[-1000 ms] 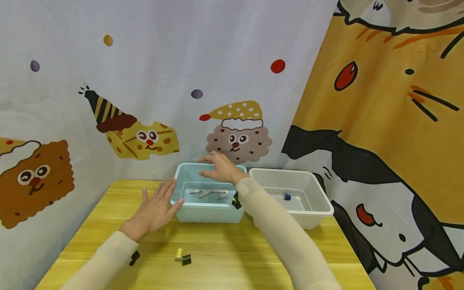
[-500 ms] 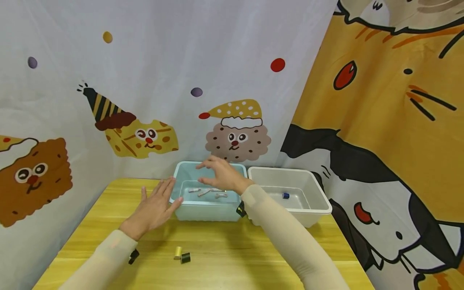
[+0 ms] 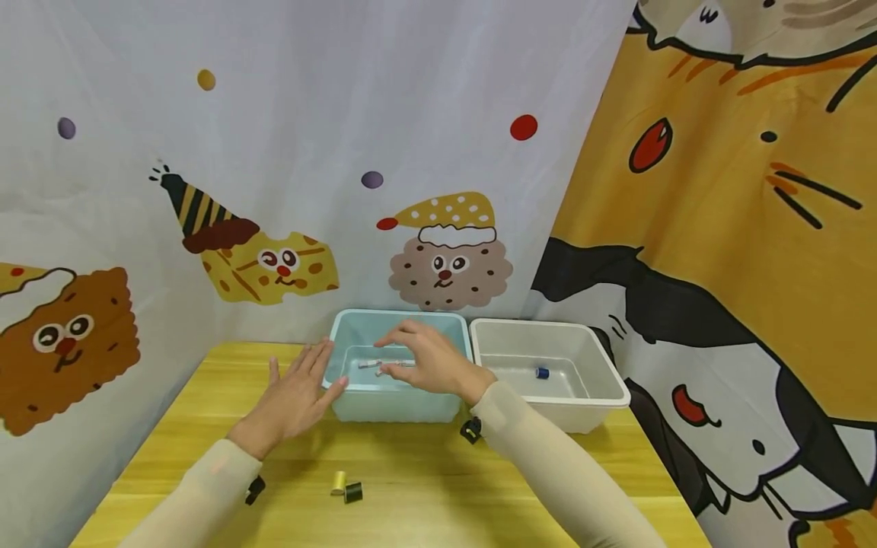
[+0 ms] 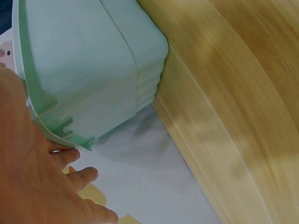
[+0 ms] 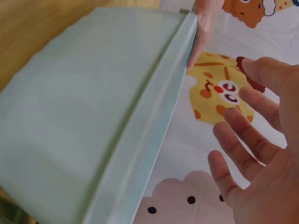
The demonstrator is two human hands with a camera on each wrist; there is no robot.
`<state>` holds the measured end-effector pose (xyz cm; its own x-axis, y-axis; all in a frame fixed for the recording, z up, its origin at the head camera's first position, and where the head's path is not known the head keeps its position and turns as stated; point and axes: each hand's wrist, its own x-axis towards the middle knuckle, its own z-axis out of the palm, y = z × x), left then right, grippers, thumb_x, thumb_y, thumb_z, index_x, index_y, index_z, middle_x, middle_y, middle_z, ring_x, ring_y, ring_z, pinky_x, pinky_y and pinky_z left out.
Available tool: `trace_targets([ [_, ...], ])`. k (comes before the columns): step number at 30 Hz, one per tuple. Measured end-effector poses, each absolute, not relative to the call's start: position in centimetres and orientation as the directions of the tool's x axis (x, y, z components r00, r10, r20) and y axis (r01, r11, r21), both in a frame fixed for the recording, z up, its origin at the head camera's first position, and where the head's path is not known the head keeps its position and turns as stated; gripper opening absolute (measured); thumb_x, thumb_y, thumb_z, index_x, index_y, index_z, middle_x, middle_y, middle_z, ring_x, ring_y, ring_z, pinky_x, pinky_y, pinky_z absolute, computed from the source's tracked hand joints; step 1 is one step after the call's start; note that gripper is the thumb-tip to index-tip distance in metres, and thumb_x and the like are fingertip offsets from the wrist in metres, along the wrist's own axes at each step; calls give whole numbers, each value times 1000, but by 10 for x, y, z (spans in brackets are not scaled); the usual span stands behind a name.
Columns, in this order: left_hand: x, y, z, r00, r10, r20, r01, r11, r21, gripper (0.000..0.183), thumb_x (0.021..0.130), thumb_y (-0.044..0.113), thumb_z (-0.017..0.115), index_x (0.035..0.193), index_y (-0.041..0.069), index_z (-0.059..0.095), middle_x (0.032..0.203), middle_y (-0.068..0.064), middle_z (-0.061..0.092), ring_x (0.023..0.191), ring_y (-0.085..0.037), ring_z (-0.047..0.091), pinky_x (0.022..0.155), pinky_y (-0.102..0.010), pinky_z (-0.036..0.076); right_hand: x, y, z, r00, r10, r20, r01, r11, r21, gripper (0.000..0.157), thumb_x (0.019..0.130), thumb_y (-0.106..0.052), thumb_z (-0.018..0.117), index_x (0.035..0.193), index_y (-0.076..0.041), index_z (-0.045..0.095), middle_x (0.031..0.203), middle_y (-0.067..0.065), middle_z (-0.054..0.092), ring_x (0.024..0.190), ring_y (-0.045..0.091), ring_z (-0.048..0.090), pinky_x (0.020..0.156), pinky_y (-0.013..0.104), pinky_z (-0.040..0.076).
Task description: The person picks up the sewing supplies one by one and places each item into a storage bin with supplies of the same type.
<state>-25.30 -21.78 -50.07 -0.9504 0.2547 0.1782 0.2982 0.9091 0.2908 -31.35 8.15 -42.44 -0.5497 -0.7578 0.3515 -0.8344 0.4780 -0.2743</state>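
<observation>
Right hand (image 3: 433, 360) hangs over the front of a light-blue plastic tub (image 3: 397, 406), fingers parted and holding nothing; left hand (image 3: 291, 399), its fingers extended, touches that tub's rim at nine o'clock. Of two tubs, the white tub (image 3: 582, 415) stands just beside the blue one, at its three o'clock. At least two small pale strips (image 3: 370, 364) lie inside the blue tub; the right hand covers part of it, so a full count cannot be told. Three thread spools show: a blue spool (image 3: 542, 373) in the white tub, and a yellow spool (image 3: 339, 482) and a dark green spool (image 3: 353, 493) close together at the blue tub's seven o'clock. Beneath everything is one yellow wood-grain table (image 3: 425, 487). Behind hangs white cloth (image 3: 288, 137) with four coloured dots and three cartoon foods: brown biscuit at nine o'clock, cheese at ten, beige cookie at one. Orange animal-print cloth (image 3: 719, 190) hangs at two o'clock.
</observation>
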Motion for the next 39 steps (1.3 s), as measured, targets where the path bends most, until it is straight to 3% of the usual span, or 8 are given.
trace_targets([
  [8, -253, -217, -500, -950, 258, 177, 301, 905, 299, 88, 123, 63, 43, 185, 2, 25, 195, -21, 23, 178, -55, 28, 127, -101, 10, -289, 91, -438, -509, -774, 378, -861, 444, -249, 40, 110, -33, 86, 147, -19, 80, 139, 0, 79, 125, 17, 78, 108, 34, 67],
  [16, -254, -217, -499, -952, 256, 168, 297, 907, 299, 90, 123, 65, 40, 186, 3, 24, 195, -20, 22, 178, -55, 27, 128, -100, 10, -269, 100, -454, -492, -782, 383, -870, 430, -242, 39, 109, -31, 87, 145, -19, 80, 143, 0, 78, 137, 20, 75, 119, 39, 63],
  [23, -254, -216, -499, -954, 254, 161, 293, 906, 305, 87, 124, 59, 46, 185, 2, 24, 195, -21, 22, 178, -55, 27, 128, -100, 8, -252, 103, -469, -496, -777, 388, -868, 432, -246, 40, 106, -33, 90, 143, -19, 81, 140, -2, 78, 132, 17, 75, 117, 36, 62],
  [30, -254, -217, -500, -953, 253, 164, 292, 911, 292, 92, 123, 68, 38, 186, 3, 24, 195, -20, 22, 178, -54, 27, 128, -100, 9, -238, 103, -486, -504, -794, 339, -862, 442, -246, 42, 108, -38, 87, 147, -24, 79, 144, -5, 76, 134, 13, 73, 118, 36, 61],
  [39, -253, -217, -500, -950, 255, 180, 298, 915, 274, 90, 123, 66, 41, 185, 2, 25, 195, -20, 23, 178, -54, 28, 129, -99, 11, -226, 98, -513, -512, -817, 265, -855, 452, -255, 47, 106, -37, 89, 151, -29, 77, 146, -8, 75, 135, 9, 71, 115, 30, 58],
])
